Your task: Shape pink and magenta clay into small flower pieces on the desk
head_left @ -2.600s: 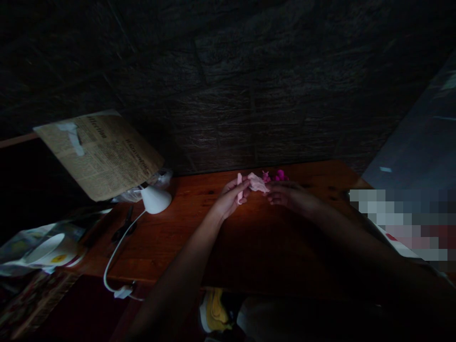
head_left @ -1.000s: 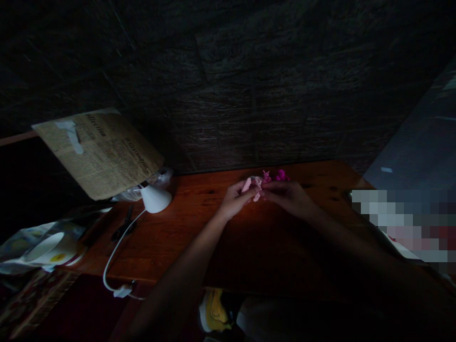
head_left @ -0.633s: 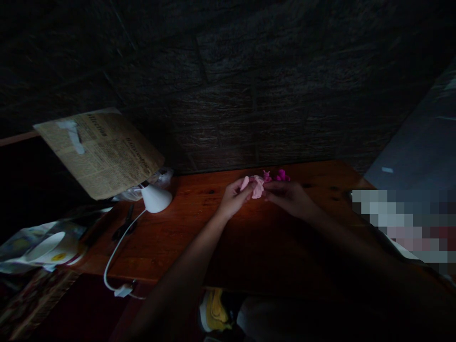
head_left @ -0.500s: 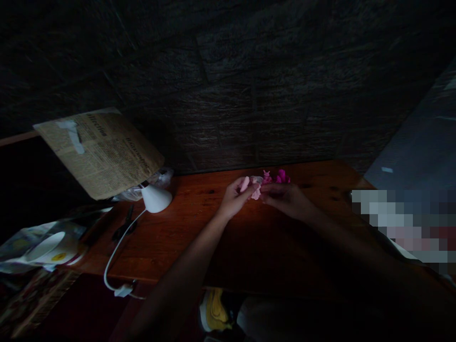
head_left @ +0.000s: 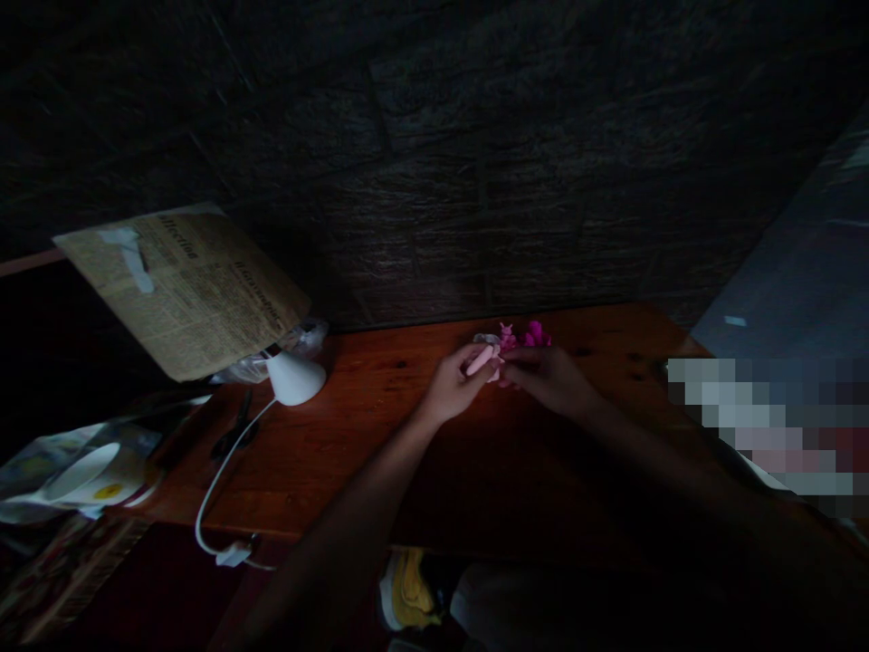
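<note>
My left hand (head_left: 453,385) is closed around a pale pink soft-looking piece (head_left: 480,360), whose material I cannot make out. The fingers of my right hand (head_left: 551,380) pinch the right side of the pale pink bundle, close against the left fingertips. Just behind them on the wooden table stands a small pink object (head_left: 507,336) with two points on top. To its right sits a bright magenta ruffled piece (head_left: 537,334). A clear, whitish item (head_left: 486,339) shows behind the left fingers, partly hidden.
On the left stands a white lamp base (head_left: 296,378) under a newsprint-patterned shade (head_left: 183,285), with clear plastic behind it. Its white cord (head_left: 207,498) runs over the front edge. Dark scissors (head_left: 234,435) lie beside the cord. A white cup (head_left: 95,475) is at far left.
The pale pink piece in my left hand has turned and shifted right, nearer my right fingers. Both hands stay together over the table.
</note>
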`<act>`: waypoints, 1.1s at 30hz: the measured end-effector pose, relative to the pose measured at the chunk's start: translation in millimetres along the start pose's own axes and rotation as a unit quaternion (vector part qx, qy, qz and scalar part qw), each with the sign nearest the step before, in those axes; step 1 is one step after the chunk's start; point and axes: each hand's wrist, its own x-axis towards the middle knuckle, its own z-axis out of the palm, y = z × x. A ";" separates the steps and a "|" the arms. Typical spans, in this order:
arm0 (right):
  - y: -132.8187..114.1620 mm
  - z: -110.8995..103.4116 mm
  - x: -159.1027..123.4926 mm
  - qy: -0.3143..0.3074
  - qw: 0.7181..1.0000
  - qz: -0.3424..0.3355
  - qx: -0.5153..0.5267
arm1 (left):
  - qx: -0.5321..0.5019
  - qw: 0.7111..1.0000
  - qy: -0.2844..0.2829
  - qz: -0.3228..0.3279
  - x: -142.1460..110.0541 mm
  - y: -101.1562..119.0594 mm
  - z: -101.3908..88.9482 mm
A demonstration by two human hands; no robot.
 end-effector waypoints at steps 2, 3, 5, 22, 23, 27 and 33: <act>-0.1 0.3 0.4 0.003 1.000 0.015 0.023 | 0.009 1.000 0.012 0.005 0.1 -0.7 1.2; -0.4 0.4 0.8 0.000 0.999 0.022 0.038 | 0.010 1.000 0.018 0.007 0.4 -1.0 1.2; -1.0 0.4 1.5 -0.011 0.997 0.032 0.062 | 0.002 1.000 0.030 0.007 1.0 -1.3 0.1; -1.7 6.7 -4.7 0.018 0.991 -0.064 -0.119 | 0.061 0.996 -0.038 0.046 -4.1 -2.3 -0.5; -0.8 7.2 -4.5 0.020 0.992 -0.064 -0.111 | 0.050 0.997 -0.027 0.048 -3.5 -2.0 0.0; 2.6 8.2 -3.3 0.013 0.998 -0.051 -0.041 | -0.015 1.000 -0.006 0.007 -0.9 -1.5 0.9; -1.3 5.5 -3.1 0.020 0.999 -0.024 -0.025 | -0.095 0.986 -0.001 -0.139 0.1 -2.9 -1.5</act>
